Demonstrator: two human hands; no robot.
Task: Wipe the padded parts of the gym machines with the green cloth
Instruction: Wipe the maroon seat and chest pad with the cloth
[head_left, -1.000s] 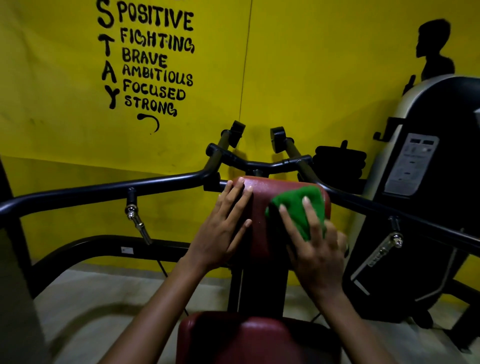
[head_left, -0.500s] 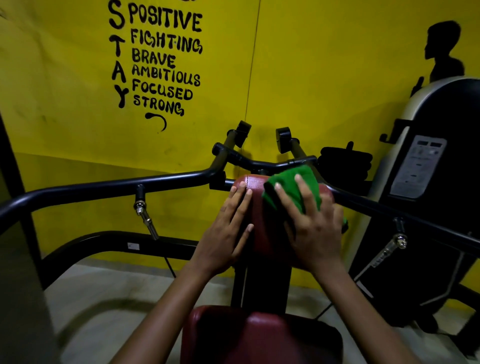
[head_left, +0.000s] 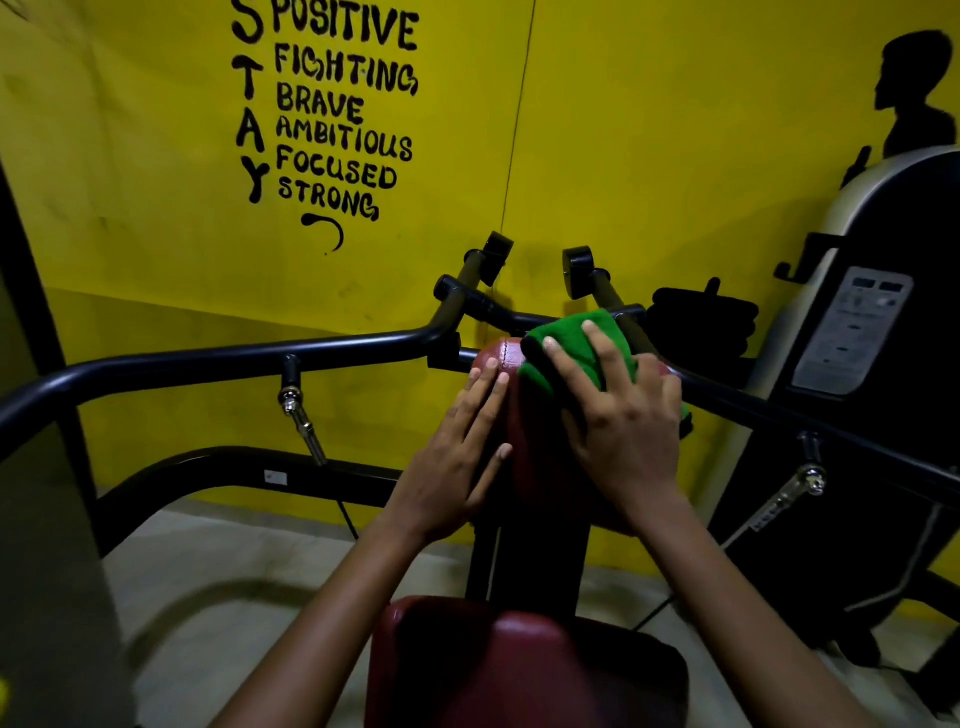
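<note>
A dark red padded backrest stands upright on the black gym machine in front of me. Its top edge shows between my hands. My right hand presses the folded green cloth flat against the top right of the pad, fingers spread and straight over the cloth. My left hand lies flat on the pad's left side, fingers straight and together. Below, the red padded seat fills the lower middle of the view.
Black machine arms run left and right of the pad, with chrome pins hanging from them. A second black and grey machine with a label plate stands at the right. A yellow wall with painted words is close behind. Grey floor lies below.
My right hand has slid the green cloth upward along the pad to its top edge. My left hand has stayed flat on the pad's left side.
</note>
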